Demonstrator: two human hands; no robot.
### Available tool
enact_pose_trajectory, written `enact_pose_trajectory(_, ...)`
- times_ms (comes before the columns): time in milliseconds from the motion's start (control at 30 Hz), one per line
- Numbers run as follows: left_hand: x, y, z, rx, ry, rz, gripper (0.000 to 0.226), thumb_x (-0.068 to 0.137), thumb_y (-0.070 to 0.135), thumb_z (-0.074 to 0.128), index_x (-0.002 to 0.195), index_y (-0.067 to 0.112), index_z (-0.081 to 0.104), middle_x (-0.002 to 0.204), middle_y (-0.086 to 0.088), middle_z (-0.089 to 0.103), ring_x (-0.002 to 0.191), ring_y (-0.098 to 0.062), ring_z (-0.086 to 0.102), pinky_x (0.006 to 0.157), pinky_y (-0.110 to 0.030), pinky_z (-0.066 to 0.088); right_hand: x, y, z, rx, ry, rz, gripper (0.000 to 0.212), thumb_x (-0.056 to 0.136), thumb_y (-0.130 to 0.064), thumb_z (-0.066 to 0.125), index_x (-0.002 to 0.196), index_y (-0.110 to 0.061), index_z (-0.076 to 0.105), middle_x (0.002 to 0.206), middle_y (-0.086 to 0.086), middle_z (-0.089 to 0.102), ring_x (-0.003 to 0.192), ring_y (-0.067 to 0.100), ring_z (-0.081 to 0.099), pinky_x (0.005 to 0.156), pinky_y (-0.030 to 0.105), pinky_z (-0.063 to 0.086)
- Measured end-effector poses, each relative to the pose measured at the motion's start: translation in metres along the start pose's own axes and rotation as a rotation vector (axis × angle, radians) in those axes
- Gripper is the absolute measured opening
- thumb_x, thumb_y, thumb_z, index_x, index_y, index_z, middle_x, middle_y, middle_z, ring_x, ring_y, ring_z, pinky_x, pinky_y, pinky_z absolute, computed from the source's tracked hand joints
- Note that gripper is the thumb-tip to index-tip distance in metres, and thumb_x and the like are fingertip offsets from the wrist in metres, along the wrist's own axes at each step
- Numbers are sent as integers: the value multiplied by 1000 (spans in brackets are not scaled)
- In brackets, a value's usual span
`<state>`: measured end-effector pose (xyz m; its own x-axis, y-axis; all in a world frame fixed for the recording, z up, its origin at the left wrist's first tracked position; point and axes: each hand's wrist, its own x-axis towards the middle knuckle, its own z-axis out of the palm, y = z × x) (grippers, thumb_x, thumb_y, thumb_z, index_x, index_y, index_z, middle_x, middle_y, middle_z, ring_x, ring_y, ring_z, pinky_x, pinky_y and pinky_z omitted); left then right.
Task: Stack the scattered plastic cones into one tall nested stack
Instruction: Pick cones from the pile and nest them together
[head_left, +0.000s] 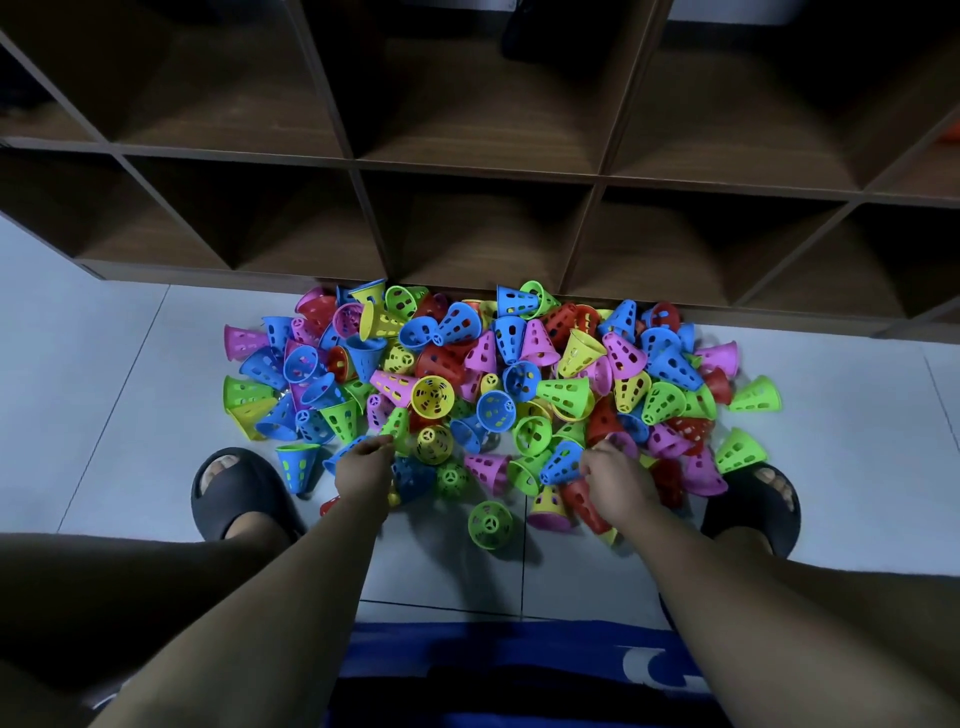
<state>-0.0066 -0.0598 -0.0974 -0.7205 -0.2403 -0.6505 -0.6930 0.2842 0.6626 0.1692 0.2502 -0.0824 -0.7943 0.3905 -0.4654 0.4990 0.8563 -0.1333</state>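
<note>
Several perforated plastic cones in blue, green, pink, yellow and red lie in a loose pile on the floor, none nested. My left hand reaches into the pile's near left edge and pinches the rim of a green cone with thumb and fingertips. My right hand is at the near right edge, its fingers curled down beside a pink cone and its thumb against a blue cone. Whether the right hand holds either cone is hidden. A green cone lies alone nearest to me.
A dark wooden cubby shelf stands right behind the pile. My feet in black slides flank the pile at left and right. Pale floor tiles spread to both sides. Blue shorts show at the bottom.
</note>
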Motion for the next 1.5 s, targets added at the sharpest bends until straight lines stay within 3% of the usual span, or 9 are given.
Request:
enact_pose_trajectory(200,-29,9,1,25,-41,92,14,95,12,68,100,21,77,98,-2,77,84,-21,71,65,-28,51,-12,-7,3,24,-49,16,26,93,-2,55,91,-27,64,108,-4,53,84,21,62,69,37,56)
enact_pose_trajectory(400,-58,13,8,46,-85,128,19,101,12,47,110,18,63,91,-9,67,61,-17,48,51,-27,34,-26,-13,8,202,-115,88,26,93,-1,44,81,-21,54,84,2,63,77,24,64,57,33,44)
enact_pose_trajectory(567,-73,8,13,122,-224,151,16,106,17,44,108,19,59,81,-7,57,59,-17,44,53,-28,34,-31,-14,1,521,-41,210,27,97,-6,45,78,-22,55,87,4,67,79,21,67,63,35,51)
enact_pose_trajectory(667,-86,2,16,237,-386,145,23,105,14,37,114,17,58,82,-7,51,68,-19,44,60,-33,35,-29,-15,-10,753,-47,303,19,104,-16,52,92,-17,67,95,5,71,82,22,68,62,32,52)
enact_pose_trajectory(800,-105,-4,22,437,-562,196,24,106,10,37,121,12,55,89,-8,58,75,-19,49,62,-31,40,-36,-25,-20,1212,-196,463,19,107,-8,49,110,-13,68,95,14,69,64,16,55,48,27,37)
enact_pose_trajectory(967,-116,-19,27,642,-581,315,24,105,5,37,120,16,52,100,-7,62,79,-14,53,64,-28,44,-44,-48,-27,1515,-325,512,21,108,-6,48,123,-10,62,93,11,64,62,13,51,50,25,35)
enact_pose_trajectory(1200,-105,-31,21,812,-542,370,33,106,8,43,136,19,47,118,-11,60,95,-22,59,66,-30,44,-51,-67,-20,1580,-445,517,23,109,-3,42,126,-7,58,93,11,62,59,12,47,52,25,33)
enact_pose_trajectory(1333,-97,-38,26,830,-558,390,36,106,10,46,136,29,52,122,-8,64,99,-21,66,83,-38,60,-49,-75,-10,1457,-455,504,22,108,-6,45,123,-9,60,110,17,62,63,13,51,51,25,38)
enact_pose_trajectory(1500,-89,-49,25,849,-579,370,43,105,9,49,139,35,53,116,-5,65,95,-20,66,79,-33,60,-48,-85,10,1313,-380,487,16,106,-4,49,114,-6,64,91,12,63,63,14,52,51,25,40)
